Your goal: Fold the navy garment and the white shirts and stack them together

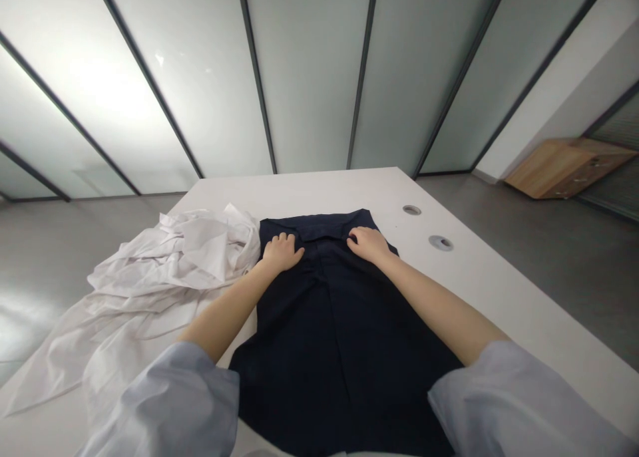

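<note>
A dark navy garment (324, 350) lies spread flat in front of me, with a seam running down its middle. Its far edge is turned over into a folded band. My left hand (282, 251) is on the left of that band, fingers curled into the cloth and thumb out to the side. On the right, my right hand (369, 244) pinches the fabric between thumb and bent fingers. Both hands hide the cloth under them.
A crumpled heap of white cloth (194, 257) lies left of the garment, touching its edge. The white table (299, 191) has two round cable holes on the right. Frosted glass panels (309, 78) stand beyond it. A wooden cabinet (554, 167) sits at far right.
</note>
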The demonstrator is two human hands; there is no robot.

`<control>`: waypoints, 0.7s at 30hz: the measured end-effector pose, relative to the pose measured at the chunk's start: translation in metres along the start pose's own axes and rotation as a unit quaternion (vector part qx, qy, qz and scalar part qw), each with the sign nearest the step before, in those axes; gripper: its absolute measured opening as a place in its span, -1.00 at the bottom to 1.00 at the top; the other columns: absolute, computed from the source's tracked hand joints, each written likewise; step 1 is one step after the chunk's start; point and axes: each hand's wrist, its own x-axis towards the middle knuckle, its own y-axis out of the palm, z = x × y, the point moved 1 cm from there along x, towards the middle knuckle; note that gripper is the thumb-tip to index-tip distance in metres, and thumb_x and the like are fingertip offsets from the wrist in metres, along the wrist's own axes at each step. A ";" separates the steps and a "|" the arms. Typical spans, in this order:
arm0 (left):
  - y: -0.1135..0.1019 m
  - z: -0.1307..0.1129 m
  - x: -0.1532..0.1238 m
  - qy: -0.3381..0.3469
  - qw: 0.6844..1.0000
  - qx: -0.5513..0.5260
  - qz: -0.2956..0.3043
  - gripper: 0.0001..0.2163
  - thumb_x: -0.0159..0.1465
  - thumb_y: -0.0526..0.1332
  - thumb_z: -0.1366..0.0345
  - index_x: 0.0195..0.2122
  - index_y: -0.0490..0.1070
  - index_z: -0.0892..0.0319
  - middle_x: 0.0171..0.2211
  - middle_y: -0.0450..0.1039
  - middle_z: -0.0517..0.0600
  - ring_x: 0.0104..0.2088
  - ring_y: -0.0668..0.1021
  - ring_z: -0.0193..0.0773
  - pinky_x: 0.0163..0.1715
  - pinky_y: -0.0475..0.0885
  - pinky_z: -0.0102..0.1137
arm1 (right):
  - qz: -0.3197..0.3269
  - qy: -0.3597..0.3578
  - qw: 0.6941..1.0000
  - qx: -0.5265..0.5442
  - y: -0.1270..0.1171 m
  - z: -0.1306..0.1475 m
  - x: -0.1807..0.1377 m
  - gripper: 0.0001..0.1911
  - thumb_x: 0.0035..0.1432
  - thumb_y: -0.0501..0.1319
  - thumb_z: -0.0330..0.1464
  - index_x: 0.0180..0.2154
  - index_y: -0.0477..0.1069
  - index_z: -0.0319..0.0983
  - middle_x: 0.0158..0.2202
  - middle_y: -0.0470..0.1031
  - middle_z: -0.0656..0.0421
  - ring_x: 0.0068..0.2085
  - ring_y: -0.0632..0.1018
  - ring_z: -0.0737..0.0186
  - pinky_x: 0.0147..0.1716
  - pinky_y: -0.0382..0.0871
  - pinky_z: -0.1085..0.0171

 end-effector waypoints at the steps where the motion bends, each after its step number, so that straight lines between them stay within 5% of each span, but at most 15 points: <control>1: -0.001 -0.003 -0.006 -0.006 1.000 0.001 0.026 -0.48 0.30 0.00 -0.06 0.07 0.35 0.26 0.05 0.38 0.32 0.07 0.43 0.20 0.00 0.33 -0.06 | 0.005 0.006 1.000 -0.005 -0.001 0.006 -0.008 -0.63 0.28 0.06 -0.18 -0.08 0.50 -0.23 -0.07 0.54 -0.04 -0.02 0.52 -0.06 -0.01 0.31 0.09; 7: 0.014 -0.015 -0.008 -0.050 0.995 -0.037 0.077 -0.27 0.25 -0.07 -0.23 0.21 0.26 0.28 0.22 0.22 0.42 0.21 0.30 0.32 0.09 0.24 0.05 | 0.070 0.047 0.996 0.004 0.007 0.025 -0.026 -0.29 0.28 -0.15 0.12 0.04 0.45 -0.24 0.09 0.44 -0.12 0.09 0.46 -0.12 0.05 0.26 0.00; 11: 0.028 -0.007 0.015 -0.067 0.993 -0.057 0.078 -0.21 0.24 -0.08 -0.26 0.31 0.16 0.23 0.36 -0.04 0.36 0.33 0.06 0.33 0.20 0.06 0.13 | 0.096 0.076 0.992 0.037 0.017 0.016 -0.008 -0.18 0.27 -0.26 0.15 0.18 0.34 -0.25 0.30 0.18 -0.12 0.30 0.19 -0.17 0.18 0.09 -0.17; 21: 0.045 0.015 0.059 0.004 0.998 -0.050 -0.024 -0.31 0.29 -0.04 -0.15 0.33 0.10 0.18 0.38 -0.03 0.21 0.37 0.03 0.14 0.28 -0.04 -0.05 | 0.068 0.091 0.993 0.026 0.046 -0.003 0.033 -0.23 0.30 -0.20 0.06 0.35 0.01 -0.27 0.42 -0.15 -0.06 0.39 -0.11 -0.12 0.27 -0.23 -0.23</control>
